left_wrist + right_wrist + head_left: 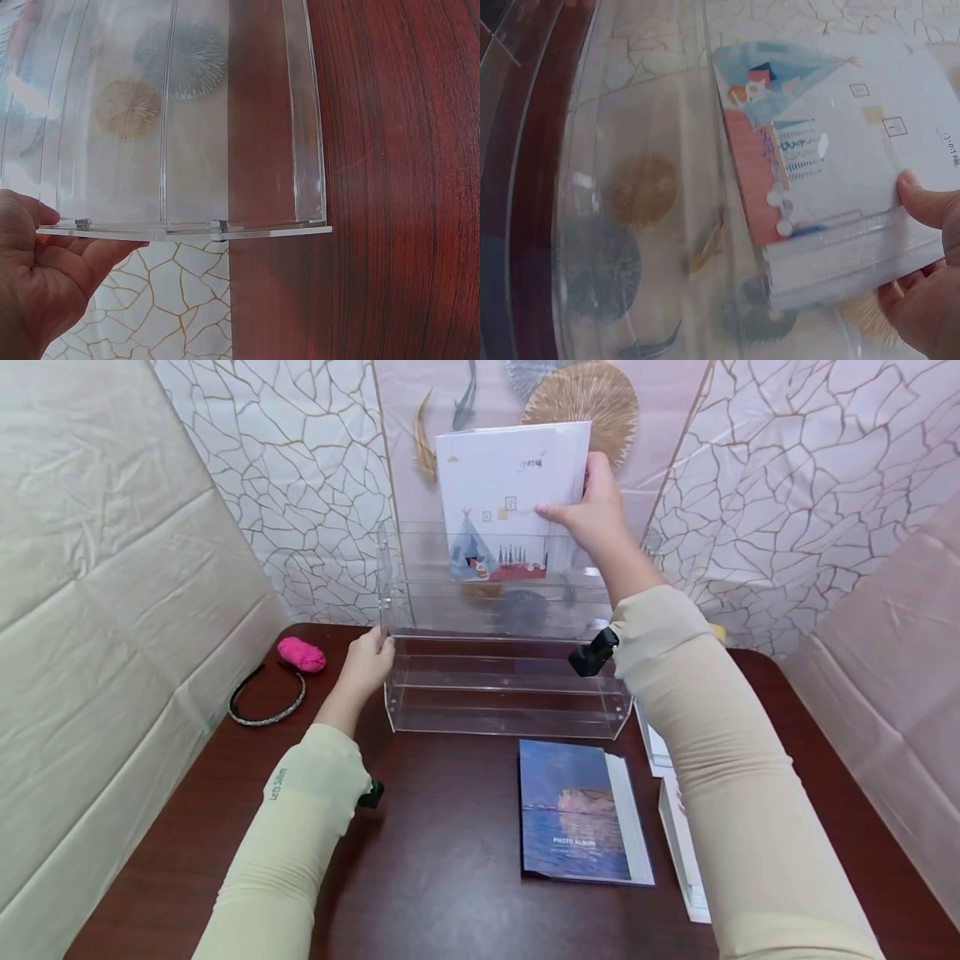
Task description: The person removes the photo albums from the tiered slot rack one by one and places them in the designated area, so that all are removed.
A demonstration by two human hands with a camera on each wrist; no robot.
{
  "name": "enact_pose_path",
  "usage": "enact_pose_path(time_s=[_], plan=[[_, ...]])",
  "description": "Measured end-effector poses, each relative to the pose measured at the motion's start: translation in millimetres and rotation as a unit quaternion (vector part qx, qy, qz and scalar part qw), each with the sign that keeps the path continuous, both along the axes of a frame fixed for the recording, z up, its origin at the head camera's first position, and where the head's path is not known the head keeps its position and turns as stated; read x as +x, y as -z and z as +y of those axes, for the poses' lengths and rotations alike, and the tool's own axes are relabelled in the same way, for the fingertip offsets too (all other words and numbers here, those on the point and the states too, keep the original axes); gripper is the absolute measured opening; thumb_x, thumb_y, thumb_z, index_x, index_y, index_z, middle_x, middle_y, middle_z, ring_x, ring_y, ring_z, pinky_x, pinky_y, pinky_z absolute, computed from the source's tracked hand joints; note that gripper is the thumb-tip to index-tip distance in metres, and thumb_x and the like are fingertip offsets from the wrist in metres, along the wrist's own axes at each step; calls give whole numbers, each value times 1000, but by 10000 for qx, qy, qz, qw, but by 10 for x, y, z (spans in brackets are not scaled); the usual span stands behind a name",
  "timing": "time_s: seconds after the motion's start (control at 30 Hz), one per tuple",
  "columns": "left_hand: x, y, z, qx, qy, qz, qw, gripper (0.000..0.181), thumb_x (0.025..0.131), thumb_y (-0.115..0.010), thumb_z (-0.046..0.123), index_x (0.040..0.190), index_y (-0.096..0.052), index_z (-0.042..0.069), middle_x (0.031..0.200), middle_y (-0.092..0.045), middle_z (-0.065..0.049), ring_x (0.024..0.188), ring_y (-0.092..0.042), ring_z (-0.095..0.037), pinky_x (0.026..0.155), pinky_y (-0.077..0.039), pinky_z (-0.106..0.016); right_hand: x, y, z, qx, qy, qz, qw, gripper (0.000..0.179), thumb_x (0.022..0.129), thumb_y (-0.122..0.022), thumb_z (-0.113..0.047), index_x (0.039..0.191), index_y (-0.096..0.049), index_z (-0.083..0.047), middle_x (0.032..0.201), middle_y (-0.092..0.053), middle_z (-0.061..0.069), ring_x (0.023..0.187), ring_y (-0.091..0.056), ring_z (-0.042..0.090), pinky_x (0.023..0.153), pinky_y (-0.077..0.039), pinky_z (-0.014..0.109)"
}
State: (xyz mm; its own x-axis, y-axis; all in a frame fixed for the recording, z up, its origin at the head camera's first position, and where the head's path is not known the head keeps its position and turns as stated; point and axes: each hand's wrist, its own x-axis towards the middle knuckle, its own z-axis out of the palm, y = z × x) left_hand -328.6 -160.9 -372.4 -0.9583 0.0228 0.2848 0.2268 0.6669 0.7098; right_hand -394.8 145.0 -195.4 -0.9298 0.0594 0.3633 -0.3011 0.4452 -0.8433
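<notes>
My right hand (592, 514) grips a white photo album (498, 485) by its right side, thumb on the front cover and fingers behind. The cover shows a blue tent and a red strip; in the right wrist view the album (832, 150) appears sideways. Its lower part is seen through the clear acrylic rack (502, 610), at the upper tier. My left hand (366, 664) holds the rack's left side panel, with the thumb inside and fingers outside in the left wrist view, close to small metal bolts (218, 224).
A blue album marked PHOTO ALBUM (573, 810) lies flat in front of the rack. White albums (684, 852) lie at the right, partly behind my right sleeve. At the back left are a pink yarn bundle (302, 654) and a headband (266, 720). Patterned cloth hangs behind the table.
</notes>
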Motion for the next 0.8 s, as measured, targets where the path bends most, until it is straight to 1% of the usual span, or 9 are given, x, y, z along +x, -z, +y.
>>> enact_pose_path(time_s=[0.1,0.23,0.3,0.37,0.53,0.57,0.63,0.73,0.8], plan=[[11,9,-11,-2,-8,-17,10000,26,96,-42,12,109,-55,-5,90,-59,-24,85,-51,-36,82,-42,-47,7,-47,-97,58,-133,39,9999,66,78,-75,-11,131,-36,-18,124,-51,1,111,-48,14,93,-37,24],[25,20,-25,-34,5,-11,10000,27,96,-41,12,110,-55,-6,85,-58,-22,84,-51,-35,81,-42,-47,18,-87,-219,359,-407,138,9984,71,84,-70,-17,140,-27,-27,133,-45,-1,117,-45,14,98,-34,28],[30,18,-29,-34,6,-21,10000,27,96,-41,13,109,-55,-6,83,-58,-22,82,-51,-34,80,-42,-46,21,-101,-262,473,-499,226,9974,72,86,-68,-18,142,-24,-28,136,-43,-2,119,-43,14,99,-32,28],[30,13,-32,-15,2,-42,10000,27,96,-41,13,110,-55,-5,85,-59,-22,83,-51,-34,81,-42,-46,27,-117,-295,649,-426,248,9967,69,87,-67,-20,141,-24,-24,135,-43,0,118,-43,14,98,-32,25],[25,1,-43,-39,-29,-99,9999,28,96,-42,13,112,-55,-5,89,-60,-22,85,-51,-34,82,-42,-46,30,-170,-358,793,-32,-126,9968,56,86,-67,-28,129,-36,-8,125,-47,4,114,-44,14,94,-34,21],[23,-1,-44,-53,-36,-95,9999,28,96,-42,13,112,-55,-6,89,-60,-23,85,-51,-34,82,-42,-46,31,-180,-371,730,-4,-226,9971,55,86,-67,-29,127,-38,-7,124,-47,5,113,-45,14,93,-35,22],[16,-2,-45,-64,-28,-67,10000,27,95,-42,12,110,-55,-6,88,-60,-23,85,-51,-34,82,-42,-46,27,-200,-395,601,-35,-246,9979,52,86,-68,-27,125,-40,-7,122,-48,5,112,-46,15,93,-37,23],[4,-6,-40,-31,13,-30,10000,26,95,-42,12,109,-56,-6,87,-59,-22,85,-51,-34,82,-42,-46,18,-234,-432,419,-113,-176,9989,50,85,-68,-23,124,-40,-8,121,-50,5,112,-49,15,92,-39,25],[-1,-10,-37,12,45,-32,10000,26,95,-42,11,109,-56,-6,87,-59,-22,84,-51,-34,83,-42,-46,4,-262,-449,431,-127,-59,9990,48,85,-69,-21,121,-41,-7,118,-51,4,110,-49,15,91,-40,24]])
